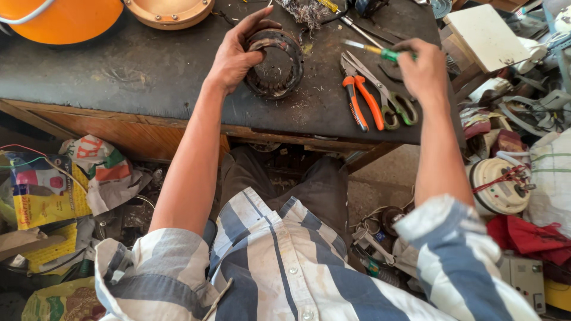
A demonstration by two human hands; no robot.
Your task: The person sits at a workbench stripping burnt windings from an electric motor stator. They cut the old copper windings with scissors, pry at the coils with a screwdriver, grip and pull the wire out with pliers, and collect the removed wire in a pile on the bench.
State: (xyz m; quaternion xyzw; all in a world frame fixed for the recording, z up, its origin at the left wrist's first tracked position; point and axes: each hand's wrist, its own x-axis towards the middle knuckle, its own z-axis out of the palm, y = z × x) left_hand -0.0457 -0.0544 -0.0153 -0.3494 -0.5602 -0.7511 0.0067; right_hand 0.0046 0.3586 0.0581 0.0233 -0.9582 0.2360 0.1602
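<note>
A dark, rusty ring-shaped motor stator (275,64) stands tilted on the black worktop (148,71). My left hand (238,50) grips its left rim, fingers over the top edge. My right hand (423,71) holds a green-handled screwdriver (369,49) whose shaft points left toward the stator, with its tip apart from the ring. Just below and left of my right hand lie orange-handled pliers (360,98) and green-handled scissors (386,95) on the worktop.
An orange bowl-shaped cover (65,21) and a tan round cover (169,12) sit at the worktop's far left. A pale board (485,35) rests at the right. Bags, wires, a white round appliance part (496,184) and red cloth crowd the floor around my knees.
</note>
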